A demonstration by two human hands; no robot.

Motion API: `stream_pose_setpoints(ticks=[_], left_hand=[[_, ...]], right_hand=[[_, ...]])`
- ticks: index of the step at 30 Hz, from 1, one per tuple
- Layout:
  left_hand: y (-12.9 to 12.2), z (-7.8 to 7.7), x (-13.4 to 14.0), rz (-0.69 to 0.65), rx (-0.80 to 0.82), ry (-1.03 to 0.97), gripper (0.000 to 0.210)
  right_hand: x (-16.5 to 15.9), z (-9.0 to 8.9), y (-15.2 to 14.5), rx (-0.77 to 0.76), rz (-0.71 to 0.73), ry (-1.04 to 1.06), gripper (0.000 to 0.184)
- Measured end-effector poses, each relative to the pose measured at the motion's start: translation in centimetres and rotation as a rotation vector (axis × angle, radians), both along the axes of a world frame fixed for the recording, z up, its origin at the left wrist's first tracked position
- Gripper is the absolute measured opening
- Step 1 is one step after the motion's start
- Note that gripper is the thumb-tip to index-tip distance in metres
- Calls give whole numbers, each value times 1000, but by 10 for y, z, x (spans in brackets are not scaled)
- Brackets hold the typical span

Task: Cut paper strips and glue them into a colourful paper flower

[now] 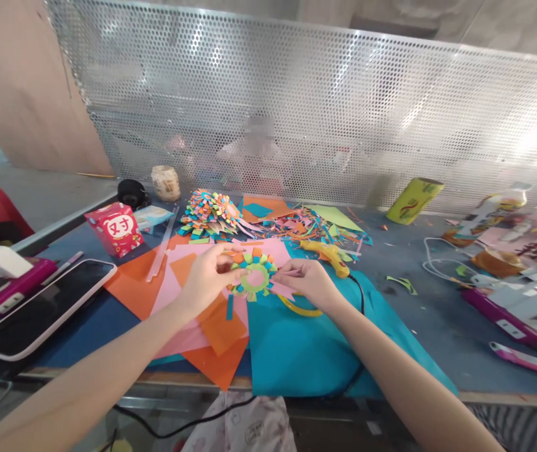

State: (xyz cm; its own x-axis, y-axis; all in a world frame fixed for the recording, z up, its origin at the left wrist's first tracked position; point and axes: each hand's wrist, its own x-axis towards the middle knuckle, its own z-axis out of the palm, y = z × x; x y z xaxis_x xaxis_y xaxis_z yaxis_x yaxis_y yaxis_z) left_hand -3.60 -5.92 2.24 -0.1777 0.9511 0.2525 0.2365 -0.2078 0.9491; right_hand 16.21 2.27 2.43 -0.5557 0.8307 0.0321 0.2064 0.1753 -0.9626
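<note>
A round paper flower (255, 277) with a pink and green centre and orange, green and blue fringe is gripped at its left edge by my left hand (208, 276). At the flower's right edge, my right hand (313, 282) pinches a pink paper piece (283, 289); whether it is joined to the flower I cannot tell. Just beyond my right hand lies a yellow glue gun (328, 253). A yellow looped handle (300, 307) shows below that hand. Under both hands are pink, orange and blue paper sheets (315, 355).
A fringed paper bundle (209, 213) and a pile of scraps (306, 225) sit behind. Left are a red packet (116, 229), a phone (44, 311) and clear sticks (162, 246). Right are a yellow-green can (413, 202), a bottle (487, 216) and a power strip (508, 317). Perforated metal (296, 113) stands behind.
</note>
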Motion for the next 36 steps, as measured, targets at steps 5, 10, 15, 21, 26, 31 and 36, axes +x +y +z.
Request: stream_pose_setpoints(ticks=[5, 10, 15, 21, 26, 31, 36], left_hand=[[0, 1, 1, 47, 31, 15, 41], [0, 4, -2, 47, 43, -29, 42], [-4, 8, 1, -48, 44, -56, 45], [-3, 7, 5, -61, 63, -24, 41], [1, 17, -16, 167, 113, 87, 31], [1, 21, -36, 226, 9, 568, 30], [10, 3, -28, 108, -43, 923, 39]], right_hand=[[1, 2, 0, -8, -43, -29, 33], [4, 5, 3, 27, -30, 12, 37], [2, 7, -1, -10, 68, 104, 45], [0, 4, -2, 72, 30, 45, 40], [10, 3, 13, 181, -199, 101, 43], [17, -13, 31, 534, -397, -24, 32], [15, -22, 38, 558, -368, -57, 31]])
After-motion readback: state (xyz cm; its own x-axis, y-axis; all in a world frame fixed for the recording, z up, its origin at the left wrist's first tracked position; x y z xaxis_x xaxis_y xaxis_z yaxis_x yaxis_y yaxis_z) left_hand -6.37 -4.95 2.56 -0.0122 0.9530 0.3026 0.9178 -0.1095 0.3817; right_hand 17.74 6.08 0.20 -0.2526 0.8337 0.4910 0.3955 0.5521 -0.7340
